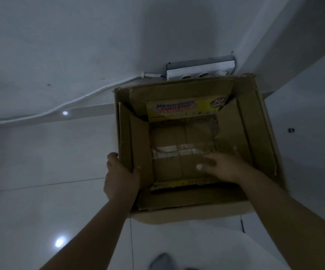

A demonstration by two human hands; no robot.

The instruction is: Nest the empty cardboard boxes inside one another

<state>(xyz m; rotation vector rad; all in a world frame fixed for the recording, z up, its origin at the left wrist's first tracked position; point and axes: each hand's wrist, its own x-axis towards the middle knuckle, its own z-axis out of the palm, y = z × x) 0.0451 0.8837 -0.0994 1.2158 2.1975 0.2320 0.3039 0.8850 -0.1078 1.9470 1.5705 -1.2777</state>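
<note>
A large brown cardboard box (263,137) stands open on the white floor, seen from above. Inside it sits a smaller box (179,115) with a yellow printed wall and a taped bottom; its flaps spread against the outer walls. My left hand (118,176) grips the left side, thumb inside on a flap and fingers outside the outer wall. My right hand (224,168) reaches down inside the smaller box, fingers spread near its taped bottom, holding nothing that I can see.
A white power strip (198,72) lies against the wall just behind the box, its white cable (75,101) running left along the floor. A wall corner (286,61) stands at the right. A grey shoe (161,260) shows at the bottom edge.
</note>
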